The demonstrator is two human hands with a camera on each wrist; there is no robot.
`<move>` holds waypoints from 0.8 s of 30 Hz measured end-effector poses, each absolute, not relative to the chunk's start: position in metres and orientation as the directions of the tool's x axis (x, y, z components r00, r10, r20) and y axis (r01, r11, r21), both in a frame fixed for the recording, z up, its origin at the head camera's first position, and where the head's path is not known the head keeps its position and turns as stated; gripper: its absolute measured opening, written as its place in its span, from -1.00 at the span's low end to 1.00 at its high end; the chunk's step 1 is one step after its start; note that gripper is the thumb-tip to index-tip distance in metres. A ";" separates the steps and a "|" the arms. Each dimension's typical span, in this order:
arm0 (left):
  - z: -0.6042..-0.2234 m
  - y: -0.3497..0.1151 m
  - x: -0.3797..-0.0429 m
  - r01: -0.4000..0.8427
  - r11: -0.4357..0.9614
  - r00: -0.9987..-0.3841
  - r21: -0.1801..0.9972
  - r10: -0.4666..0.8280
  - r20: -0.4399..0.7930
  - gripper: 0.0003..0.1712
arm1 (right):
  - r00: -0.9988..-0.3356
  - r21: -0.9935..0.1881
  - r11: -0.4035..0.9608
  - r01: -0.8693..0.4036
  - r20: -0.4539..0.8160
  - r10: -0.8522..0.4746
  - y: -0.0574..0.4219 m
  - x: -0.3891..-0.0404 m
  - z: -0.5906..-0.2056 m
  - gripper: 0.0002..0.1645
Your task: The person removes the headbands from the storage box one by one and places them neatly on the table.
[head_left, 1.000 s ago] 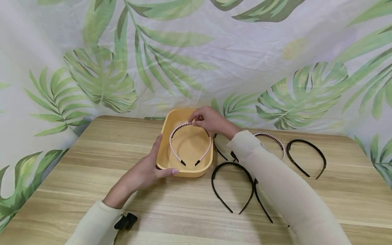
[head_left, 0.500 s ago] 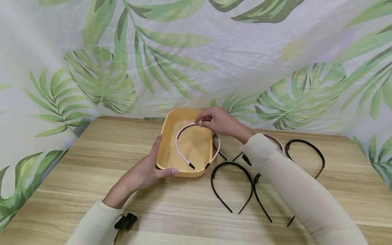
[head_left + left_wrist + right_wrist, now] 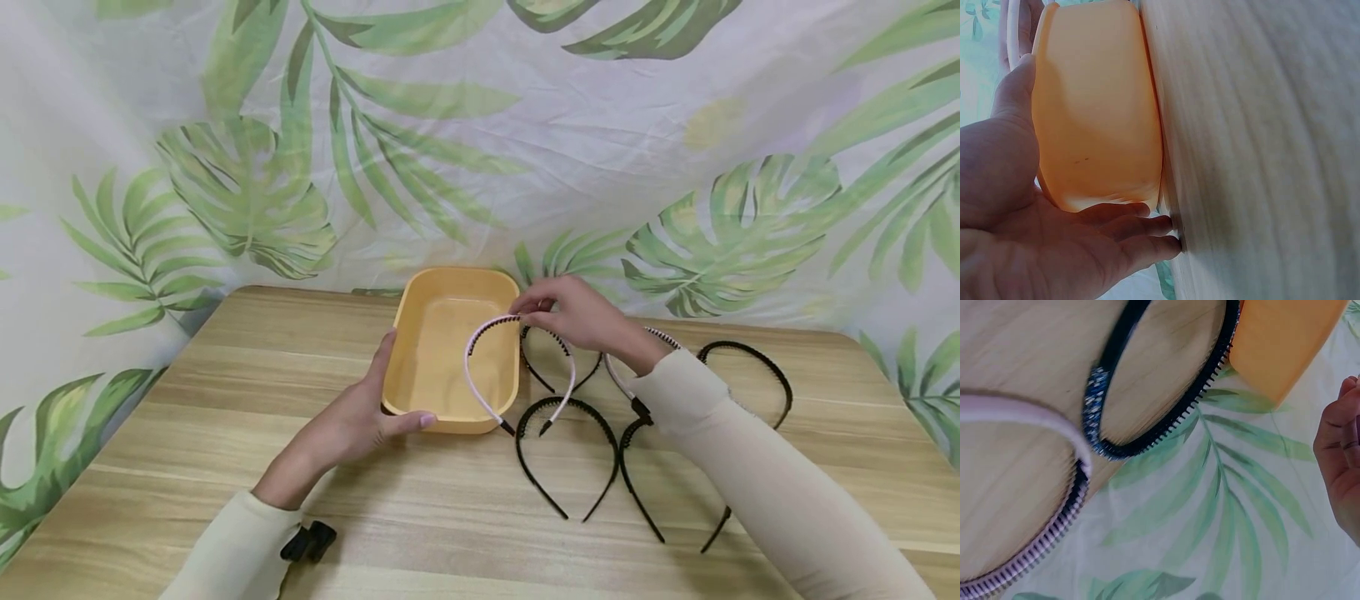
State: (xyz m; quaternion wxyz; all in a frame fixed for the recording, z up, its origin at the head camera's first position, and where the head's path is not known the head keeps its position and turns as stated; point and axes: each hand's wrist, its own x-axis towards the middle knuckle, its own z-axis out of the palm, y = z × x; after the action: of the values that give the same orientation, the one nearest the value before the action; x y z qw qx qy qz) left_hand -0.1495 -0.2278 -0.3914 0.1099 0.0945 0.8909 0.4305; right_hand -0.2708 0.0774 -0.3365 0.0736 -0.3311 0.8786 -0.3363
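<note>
A yellow plastic bin (image 3: 452,423) stands at the table's back. My left hand (image 3: 367,421) holds its near left corner, thumb on the front rim and fingers along the left side; the left wrist view shows fingers (image 3: 1150,249) at the bin's wall. My right hand (image 3: 573,315) pinches the top of a pale pink headband (image 3: 468,354) with dark teeth and black tips. This headband hangs over the bin's right rim, partly in front of a black headband (image 3: 527,367) behind it. Inside the bin only its bare floor shows.
More headbands lie on the wooden table (image 3: 247,375) right of the bin: a black one (image 3: 519,454) in front, another black one (image 3: 636,500), one at far right (image 3: 776,367), and a pink one (image 3: 1054,415) partly under my right wrist. A leaf-print cloth (image 3: 465,150) hangs behind.
My right hand has moved right and slightly toward me, carrying the pink headband from over the bin's middle to its right rim. My left hand has stayed on the bin.
</note>
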 end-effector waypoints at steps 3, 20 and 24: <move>-0.392 -0.228 -0.150 0.071 0.609 -0.957 0.790 0.266 -0.119 0.43 | -0.770 -0.633 0.553 -0.542 0.112 -0.628 0.090 -0.266 -0.337 -0.78; -0.392 -0.229 -0.151 0.057 0.618 -0.958 0.784 0.254 -0.130 0.45 | -0.796 -0.609 0.590 -0.531 0.120 -0.593 0.157 -0.236 -0.340 -0.77; -0.392 -0.229 -0.150 0.057 0.623 -0.959 0.780 0.252 -0.132 0.46 | -0.809 -0.590 0.614 -0.524 0.121 -0.575 0.171 -0.228 -0.342 -0.79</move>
State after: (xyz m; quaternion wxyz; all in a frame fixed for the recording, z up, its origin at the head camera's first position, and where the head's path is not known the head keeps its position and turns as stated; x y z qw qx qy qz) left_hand -0.1497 -0.2291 -0.3923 0.1148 0.0864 0.8935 0.4254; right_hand -0.2279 0.1708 -0.3422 0.0402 -0.3063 0.8974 -0.3150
